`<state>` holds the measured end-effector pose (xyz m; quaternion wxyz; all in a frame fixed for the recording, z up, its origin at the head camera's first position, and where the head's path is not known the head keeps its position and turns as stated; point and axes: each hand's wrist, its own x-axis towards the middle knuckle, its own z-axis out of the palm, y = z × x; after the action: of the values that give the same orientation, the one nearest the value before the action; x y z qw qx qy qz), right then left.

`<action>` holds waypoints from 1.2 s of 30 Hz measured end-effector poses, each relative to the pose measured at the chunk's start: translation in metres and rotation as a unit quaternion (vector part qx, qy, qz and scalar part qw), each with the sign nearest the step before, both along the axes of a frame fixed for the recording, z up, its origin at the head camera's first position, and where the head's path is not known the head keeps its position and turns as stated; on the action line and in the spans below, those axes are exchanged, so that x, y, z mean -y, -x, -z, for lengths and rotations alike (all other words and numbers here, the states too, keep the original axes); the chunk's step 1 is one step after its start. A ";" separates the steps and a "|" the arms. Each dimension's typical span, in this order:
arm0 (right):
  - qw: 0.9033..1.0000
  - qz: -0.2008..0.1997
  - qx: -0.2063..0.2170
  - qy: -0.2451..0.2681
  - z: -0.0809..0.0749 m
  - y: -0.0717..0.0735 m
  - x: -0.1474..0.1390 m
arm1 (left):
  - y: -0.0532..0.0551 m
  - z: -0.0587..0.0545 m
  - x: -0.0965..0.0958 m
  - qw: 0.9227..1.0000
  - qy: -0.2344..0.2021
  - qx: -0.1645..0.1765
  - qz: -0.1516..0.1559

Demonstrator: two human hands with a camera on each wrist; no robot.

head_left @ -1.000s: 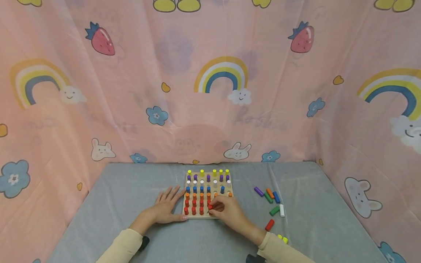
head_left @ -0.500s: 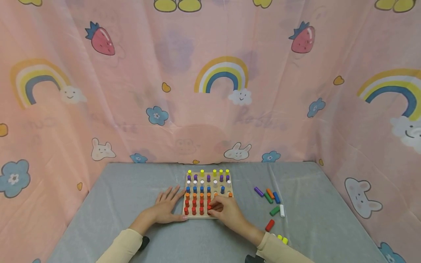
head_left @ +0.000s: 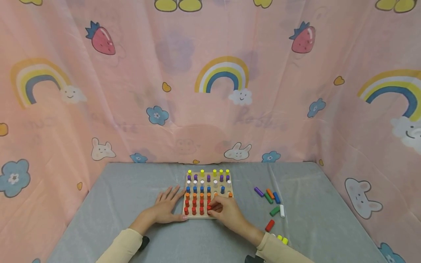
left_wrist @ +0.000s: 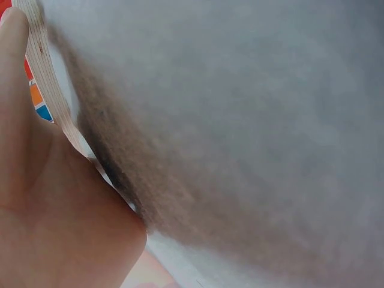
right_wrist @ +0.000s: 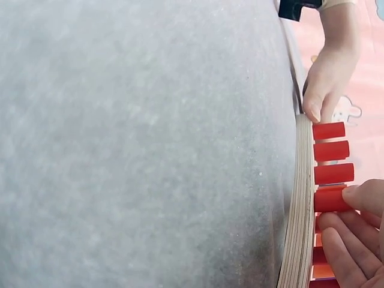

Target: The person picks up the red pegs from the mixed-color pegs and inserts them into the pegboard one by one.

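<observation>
A wooden pegboard (head_left: 197, 218) stands on the table with rows of yellow, purple, white, blue, orange and red pegs upright in it. At its near row, my right hand (head_left: 228, 210) pinches a red peg (right_wrist: 330, 201) between thumb and fingers. In the right wrist view this peg stands in line with three red pegs, its lower end at the board's face. My left hand (head_left: 166, 210) lies flat on the table at the board's left side, fingers spread, thumb at the near left corner. The board's right near part is hidden behind my right hand.
Right of the board lie loose pegs: a purple peg (head_left: 258, 191), an orange peg (head_left: 270, 193), a blue peg (head_left: 276, 197), two green ones, a white peg (head_left: 282, 210), a red one and yellow ones by my right sleeve. A patterned pink curtain (head_left: 210, 128) surrounds the grey table (head_left: 144, 179).
The red peg in my right hand has shifted slightly left, into line with its row. My left hand has stayed in place.
</observation>
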<state>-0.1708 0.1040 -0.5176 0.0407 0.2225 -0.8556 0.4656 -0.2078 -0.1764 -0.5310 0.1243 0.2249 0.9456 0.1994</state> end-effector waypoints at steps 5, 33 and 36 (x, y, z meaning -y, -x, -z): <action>1.000 -0.003 -0.004 -0.007 0.001 0.000 -0.001 | 0.001 0.003 0.000 1.000 0.000 -0.005 -0.004; 1.000 -0.026 0.000 0.006 -0.013 -0.003 -0.022 | -0.001 -0.002 -0.001 1.000 0.009 0.005 -0.003; 0.999 -0.030 0.019 0.008 -0.017 -0.003 -0.033 | -0.001 -0.001 0.000 1.000 0.008 0.002 -0.005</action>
<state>-0.1679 0.1368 -0.5009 0.0119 0.2386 -0.8455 0.4775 -0.2069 -0.1762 -0.5303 0.1274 0.2185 0.9481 0.1928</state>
